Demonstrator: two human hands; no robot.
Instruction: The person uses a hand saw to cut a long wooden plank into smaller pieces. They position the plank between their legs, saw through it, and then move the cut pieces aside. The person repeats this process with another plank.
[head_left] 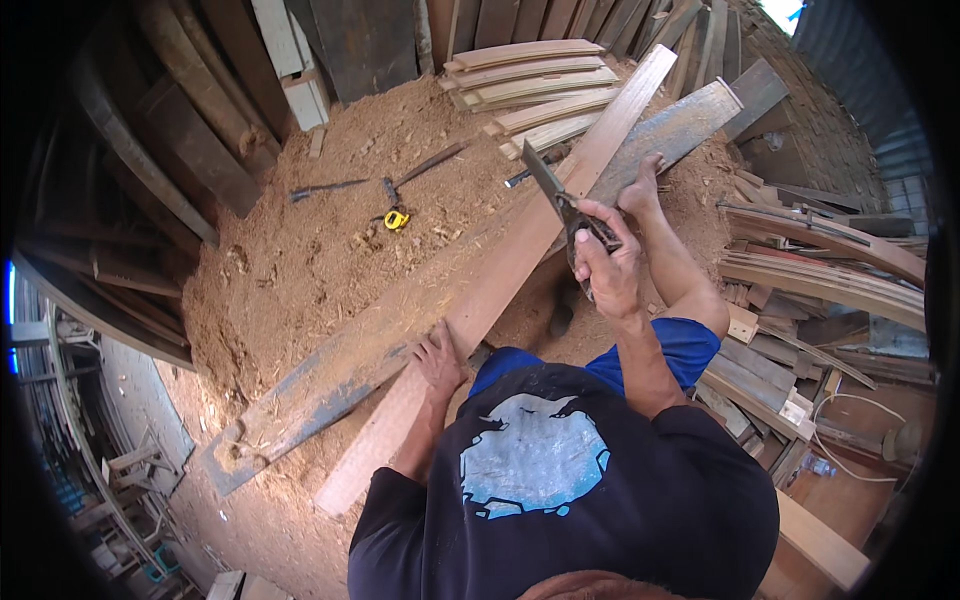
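A hand saw point(546, 180) with a dark handle is gripped in my right hand point(612, 262), its fingers wrapped round the handle. The blade slants up and to the left over a long reddish plank point(505, 275); I cannot tell whether it touches the wood. My left hand point(438, 362) lies on the same plank lower down, fingers stretched over its surface. This plank lies at an angle across a weathered grey board point(330, 385) dusted with sawdust. My bare foot point(642, 188) rests on the grey board near its far end.
Sawdust point(300, 250) covers the ground. On it lie a hammer point(425, 165), a chisel-like tool point(328, 190) and a yellow tape measure point(396, 219). Curved slats point(530, 70) are stacked at the back. Wood pieces point(820, 270) pile up at right; dark boards point(190, 150) lean at left.
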